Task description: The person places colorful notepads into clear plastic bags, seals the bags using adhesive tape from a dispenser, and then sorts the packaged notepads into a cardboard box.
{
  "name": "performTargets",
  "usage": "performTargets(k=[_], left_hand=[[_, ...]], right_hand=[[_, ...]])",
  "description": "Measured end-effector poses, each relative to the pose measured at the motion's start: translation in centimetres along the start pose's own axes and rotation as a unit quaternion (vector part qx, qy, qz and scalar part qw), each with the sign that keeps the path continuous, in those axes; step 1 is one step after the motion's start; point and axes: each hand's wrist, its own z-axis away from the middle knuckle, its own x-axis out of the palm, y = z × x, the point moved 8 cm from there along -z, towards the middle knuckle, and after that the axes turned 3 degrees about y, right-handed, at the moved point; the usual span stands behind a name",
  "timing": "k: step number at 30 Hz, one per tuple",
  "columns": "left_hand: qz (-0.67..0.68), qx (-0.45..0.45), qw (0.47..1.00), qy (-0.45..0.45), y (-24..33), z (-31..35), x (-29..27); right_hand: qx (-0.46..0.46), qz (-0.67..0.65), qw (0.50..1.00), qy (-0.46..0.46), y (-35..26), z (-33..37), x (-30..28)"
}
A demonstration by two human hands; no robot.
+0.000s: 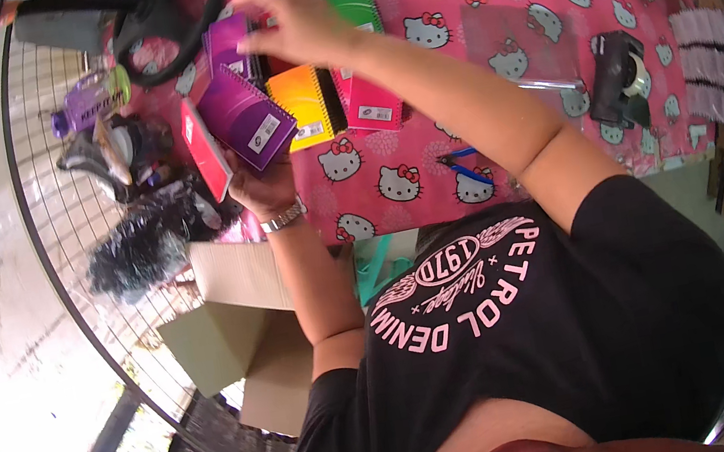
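Observation:
My left hand, wearing a metal watch, is closed around a purple spiral notebook and a red notebook tilted on edge beside it. Its fingertips are mostly hidden behind the covers. Higher up, my right hand reaches across with thumb and fingers apart, nothing visible between them. Nearest to it is another purple notebook, lying on the table. A yellow notebook, a pink notebook and a green notebook lie to the right, with spiral bindings.
A pink patterned cloth covers the table. On it are blue-handled pliers, a clear plastic sheet and a black tape dispenser. A purple bottle and black plastic bag are leftward; an opened cardboard box stands below.

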Motion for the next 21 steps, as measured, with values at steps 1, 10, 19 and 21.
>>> performTargets(k=[1,10,19,21], left_hand=[[-0.028,0.01,0.999,0.02,0.7,-0.4,-0.8],[-0.088,-0.071,0.971,0.212,-3.9,4.4,-6.1],[-0.098,-0.008,0.952,0.29,-0.3,18.3,-6.3],[-0.068,0.009,0.954,0.293,1.3,18.8,-6.9]], right_hand=[[0.03,-0.067,0.995,-0.069,1.5,0.0,2.0],[0.049,0.162,0.979,-0.117,-2.6,2.6,14.2],[-0.106,0.383,0.743,-0.539,-2.8,7.4,31.7],[-0.01,0.427,0.685,-0.59,2.4,8.3,35.4]])
